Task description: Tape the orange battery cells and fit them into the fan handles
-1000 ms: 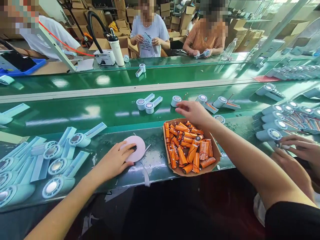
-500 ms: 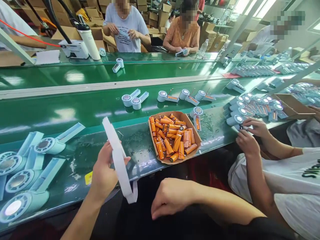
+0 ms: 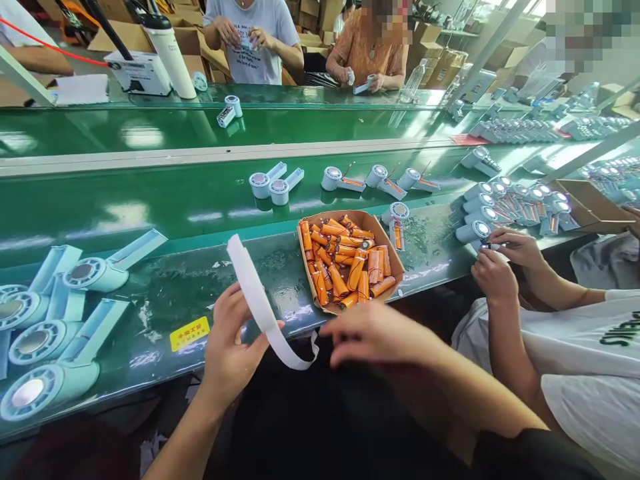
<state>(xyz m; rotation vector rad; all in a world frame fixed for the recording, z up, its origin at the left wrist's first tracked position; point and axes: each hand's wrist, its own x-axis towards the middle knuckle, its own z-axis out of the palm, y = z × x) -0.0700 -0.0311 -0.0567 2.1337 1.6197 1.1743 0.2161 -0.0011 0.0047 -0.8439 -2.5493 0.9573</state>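
On the green bench (image 3: 165, 293), our left hand (image 3: 231, 347) gripped the white strip (image 3: 260, 307) while our right hand (image 3: 373, 333), empty, had risen to its loose end.

One view only, from the head of a seated person, looking forward and down across the green surface (image 3: 150, 213). The near edge and the person's own forearms fill the bottom, close up. The far side, where other people sit facing the camera, runs along the top. A neighbour's arms enter at near right.
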